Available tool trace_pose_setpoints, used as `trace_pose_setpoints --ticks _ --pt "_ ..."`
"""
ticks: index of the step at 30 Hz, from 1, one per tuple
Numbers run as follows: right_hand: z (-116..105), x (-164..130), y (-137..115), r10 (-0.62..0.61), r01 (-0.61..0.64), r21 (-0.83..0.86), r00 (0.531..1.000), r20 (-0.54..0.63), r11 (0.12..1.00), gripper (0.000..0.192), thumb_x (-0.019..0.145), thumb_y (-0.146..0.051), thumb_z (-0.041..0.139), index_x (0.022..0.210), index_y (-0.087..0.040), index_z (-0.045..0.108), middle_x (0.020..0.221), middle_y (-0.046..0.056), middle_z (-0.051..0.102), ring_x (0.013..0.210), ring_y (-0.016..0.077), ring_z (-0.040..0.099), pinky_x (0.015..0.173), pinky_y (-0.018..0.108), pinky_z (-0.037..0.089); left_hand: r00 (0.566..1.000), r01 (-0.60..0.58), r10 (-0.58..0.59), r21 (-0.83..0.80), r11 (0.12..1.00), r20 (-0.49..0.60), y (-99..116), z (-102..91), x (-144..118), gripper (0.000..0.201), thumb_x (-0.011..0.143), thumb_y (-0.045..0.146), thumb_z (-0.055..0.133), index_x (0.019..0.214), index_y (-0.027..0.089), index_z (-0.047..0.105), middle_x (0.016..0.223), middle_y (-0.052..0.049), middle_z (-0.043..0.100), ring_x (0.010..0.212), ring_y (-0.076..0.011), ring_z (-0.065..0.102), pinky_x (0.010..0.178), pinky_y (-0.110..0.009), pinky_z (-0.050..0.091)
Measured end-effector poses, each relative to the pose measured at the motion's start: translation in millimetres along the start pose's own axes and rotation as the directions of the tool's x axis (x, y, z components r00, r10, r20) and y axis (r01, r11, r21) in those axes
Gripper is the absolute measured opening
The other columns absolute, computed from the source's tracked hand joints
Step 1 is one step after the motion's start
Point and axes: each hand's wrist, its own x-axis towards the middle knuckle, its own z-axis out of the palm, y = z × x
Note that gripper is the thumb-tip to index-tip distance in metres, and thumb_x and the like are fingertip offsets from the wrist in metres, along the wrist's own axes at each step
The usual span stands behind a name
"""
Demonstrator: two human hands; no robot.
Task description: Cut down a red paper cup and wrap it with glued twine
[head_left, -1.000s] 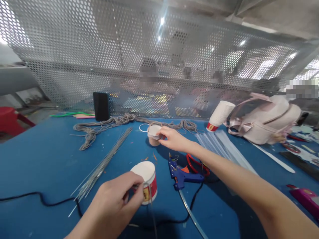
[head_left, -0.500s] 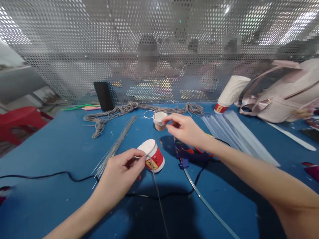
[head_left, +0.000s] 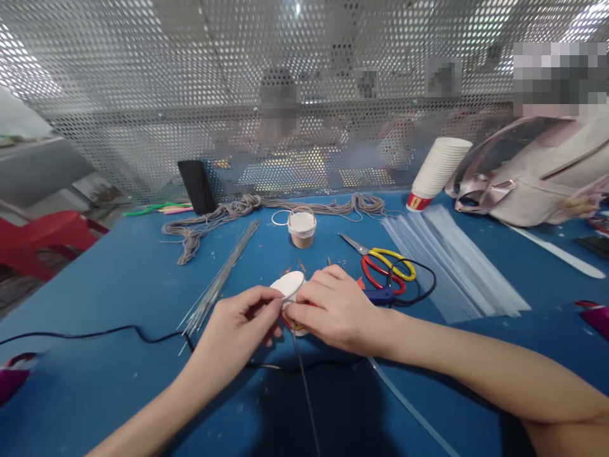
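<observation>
On the blue desk [head_left: 95,285], near its middle, a paper cup [head_left: 288,287] lies tipped between both hands. The right hand [head_left: 333,311] wraps its side; the left hand [head_left: 238,324] pinches a thin wire [head_left: 304,387]. Light, easily crushed: hold gently by the wall.

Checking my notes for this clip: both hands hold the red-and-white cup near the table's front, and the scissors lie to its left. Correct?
Not quite. In the head view the scissors lie to the right of the cup, not the left. The rest holds: the left hand and right hand both hold that cup near the front of the table.
</observation>
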Motion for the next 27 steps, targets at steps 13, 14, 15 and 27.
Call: trace_pose_setpoints --ticks 13,14,15,27 --pt "-2.7 -5.7 3.9 0.181 -0.173 0.13 0.982 -0.053 0.976 0.02 0.094 -0.019 0.049 0.085 -0.017 0.066 0.078 0.003 0.069 0.07 0.0151 0.053 0.068 0.033 0.029 0.989 0.131 -0.1 -0.32 0.938 0.113 -8.0 1.0 1.9 0.021 0.079 0.031 0.056 0.078 0.014 0.068 0.058 -0.004 0.07 0.052 -0.0174 0.065 0.058 -0.03 0.054" --pt "-2.2 -5.8 3.7 0.196 -0.189 0.12 0.979 -0.053 0.975 0.021 0.094 -0.02 0.048 0.083 -0.017 0.066 0.077 0.003 0.068 0.069 0.015 0.053 0.068 0.033 0.029 0.988 0.137 -0.105 -0.332 0.933 0.112 -8.3 1.1 2.1 0.021 0.079 0.032 0.056 0.078 0.014 0.067 0.057 -0.004 0.07 0.051 -0.0172 0.065 0.057 -0.03 0.054" --pt "-1.9 -5.9 3.5 0.21 -0.203 0.111 0.976 -0.052 0.973 0.021 0.094 -0.02 0.049 0.082 -0.017 0.066 0.075 0.002 0.068 0.068 0.015 0.051 0.068 0.033 0.029 0.988 0.142 -0.11 -0.34 0.93 0.111 -8.3 1.2 2.2 0.021 0.079 0.032 0.056 0.077 0.014 0.067 0.057 -0.004 0.07 0.051 -0.017 0.065 0.056 -0.029 0.054" --pt "0.7 -7.1 3.4 0.269 -0.267 0.098 0.963 -0.013 0.959 0.021 0.092 -0.021 0.048 0.078 -0.017 0.064 0.072 0.002 0.064 0.067 0.0156 0.048 0.068 0.034 0.027 0.983 0.181 -0.155 -0.37 0.911 0.101 -9.6 5.8 2.5 0.021 0.083 0.038 0.05 0.077 0.019 0.051 0.052 -0.002 0.067 0.046 -0.0164 0.063 0.049 -0.027 0.051"
